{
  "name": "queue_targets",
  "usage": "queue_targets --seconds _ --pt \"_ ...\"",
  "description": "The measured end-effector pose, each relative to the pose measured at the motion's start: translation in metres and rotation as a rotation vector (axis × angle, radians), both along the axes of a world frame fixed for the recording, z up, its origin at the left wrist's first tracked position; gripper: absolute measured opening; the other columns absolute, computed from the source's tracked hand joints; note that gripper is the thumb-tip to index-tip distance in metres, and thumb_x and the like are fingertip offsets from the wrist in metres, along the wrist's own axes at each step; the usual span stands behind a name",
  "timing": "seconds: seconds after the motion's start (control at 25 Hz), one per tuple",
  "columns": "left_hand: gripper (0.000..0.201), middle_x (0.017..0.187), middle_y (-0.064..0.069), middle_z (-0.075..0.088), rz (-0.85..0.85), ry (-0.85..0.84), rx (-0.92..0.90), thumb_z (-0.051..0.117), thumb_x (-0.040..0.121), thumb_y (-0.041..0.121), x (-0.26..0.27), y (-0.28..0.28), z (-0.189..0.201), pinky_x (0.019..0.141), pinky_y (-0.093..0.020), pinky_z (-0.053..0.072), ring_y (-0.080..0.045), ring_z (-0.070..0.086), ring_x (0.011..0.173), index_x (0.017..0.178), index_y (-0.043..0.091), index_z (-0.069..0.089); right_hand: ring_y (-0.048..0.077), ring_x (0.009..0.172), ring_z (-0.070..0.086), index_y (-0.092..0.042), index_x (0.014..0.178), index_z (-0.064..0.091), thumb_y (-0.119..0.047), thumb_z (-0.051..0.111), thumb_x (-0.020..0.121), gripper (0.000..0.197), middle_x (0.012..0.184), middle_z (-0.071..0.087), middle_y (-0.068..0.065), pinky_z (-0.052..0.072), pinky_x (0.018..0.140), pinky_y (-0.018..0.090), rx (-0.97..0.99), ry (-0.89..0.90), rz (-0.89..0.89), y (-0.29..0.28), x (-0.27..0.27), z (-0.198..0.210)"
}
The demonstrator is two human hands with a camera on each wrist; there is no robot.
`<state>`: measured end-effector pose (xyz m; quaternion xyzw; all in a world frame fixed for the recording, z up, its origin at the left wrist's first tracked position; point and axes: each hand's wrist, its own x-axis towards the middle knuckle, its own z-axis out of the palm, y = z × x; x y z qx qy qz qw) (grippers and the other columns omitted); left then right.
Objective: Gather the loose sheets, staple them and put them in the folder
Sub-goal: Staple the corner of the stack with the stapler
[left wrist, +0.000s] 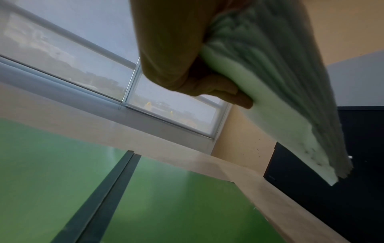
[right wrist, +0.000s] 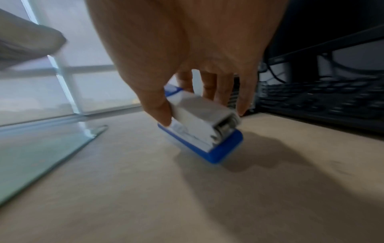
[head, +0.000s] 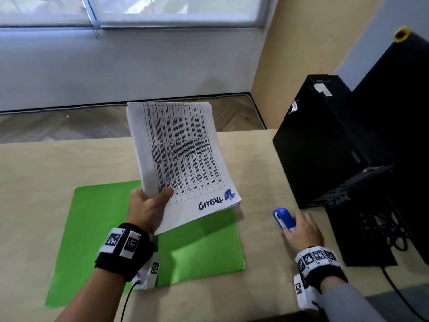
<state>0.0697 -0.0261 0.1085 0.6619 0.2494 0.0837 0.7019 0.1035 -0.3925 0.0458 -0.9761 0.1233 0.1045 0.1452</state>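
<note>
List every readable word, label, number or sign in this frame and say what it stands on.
"TASKLIST": blue handwriting, upside down to the camera, on the top page of the sheets that the left hand holds above the green folder.
Printed table on that page: too small to read.
Stickers on the black computer tower: blurred, unreadable.
Square markers on both wristbands: patterns, no text.
Stapler under the right hand: label unreadable.

Bare desk [head: 260, 240] strip between green folder [head: 92, 228] and stapler [head: 284, 217], computer tower [head: 325, 140] and keyboard [head: 362, 219] walling the right side
</note>
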Motion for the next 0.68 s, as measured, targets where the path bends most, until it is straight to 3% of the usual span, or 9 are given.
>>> queue_targets --seconds 0.08,0.16,0.24,0.32,0.48,0.56,0.68 --pt "0.017 0.086 -0.017 0.066 0.040 -0.021 0.024 0.070 0.082 -0.001 0.003 -0.003 0.002 0.064 -0.033 0.057 -0.026 0.062 0.070 0.096 -0.007 0.064 0.026 0.065 0.057 -0.016 0.083 0.049 -0.015 0.069 0.081 0.021 0.072 0.054 0.005 0.040 0.059 0.032 0.276 -0.117 0.016 0.024 -0.005 0.018" --pt "0.014 0.082 -0.017 0.066 0.108 -0.041 0.009 0.070 0.082 -0.003 0.005 -0.005 0.005 0.064 -0.032 0.055 -0.025 0.061 0.069 0.093 -0.007 0.064 0.011 0.052 0.053 -0.018 0.087 0.051 -0.010 0.065 0.085 0.016 0.067 0.056 0.003 0.044 0.051 0.020 0.609 -0.156 0.037 0.060 -0.011 0.042" --pt "0.014 0.080 -0.015 0.063 0.183 -0.066 0.009 0.069 0.082 -0.005 0.006 -0.006 0.011 0.053 -0.022 0.052 -0.021 0.057 0.064 0.094 -0.011 0.064 0.013 0.061 0.058 -0.020 0.101 0.057 -0.012 0.061 0.091 0.013 0.080 0.062 0.006 0.049 0.053 0.021 0.900 0.029 0.032 0.098 -0.018 0.059" --pt "0.015 0.078 -0.014 0.062 0.222 -0.085 0.036 0.069 0.082 -0.004 0.005 -0.004 0.013 0.046 -0.018 0.048 -0.018 0.055 0.060 0.093 -0.013 0.064 0.014 0.072 0.060 -0.022 0.107 0.062 -0.022 0.062 0.093 0.015 0.088 0.064 0.003 0.051 0.061 0.020 1.040 0.259 0.095 0.125 -0.025 0.062" --pt "0.020 0.066 -0.009 0.057 0.259 -0.086 0.122 0.072 0.082 0.002 -0.001 0.003 0.008 0.039 -0.014 0.040 -0.016 0.048 0.054 0.082 -0.016 0.062 0.009 0.083 0.061 -0.022 0.105 0.066 -0.069 0.060 0.078 0.054 0.094 0.068 -0.001 0.048 0.082 0.028 0.963 0.328 0.286 0.157 -0.027 0.055" --pt "0.020 0.059 -0.006 0.054 0.250 -0.065 0.188 0.073 0.082 0.004 -0.005 0.002 0.009 0.037 -0.011 0.038 -0.016 0.047 0.051 0.072 -0.008 0.061 0.010 0.085 0.059 -0.022 0.104 0.064 -0.071 0.053 0.083 0.055 0.092 0.064 -0.006 0.045 0.080 0.027 0.918 0.325 0.314 0.167 -0.024 0.060" --pt "0.025 0.058 -0.004 0.053 0.222 -0.069 0.251 0.074 0.081 0.006 -0.008 0.002 0.011 0.037 -0.010 0.037 -0.016 0.047 0.049 0.063 0.004 0.057 0.015 0.103 0.063 -0.024 0.116 0.061 -0.069 0.044 0.088 0.056 0.110 0.068 -0.003 0.045 0.089 0.031 0.880 0.353 0.339 0.175 -0.018 0.066"
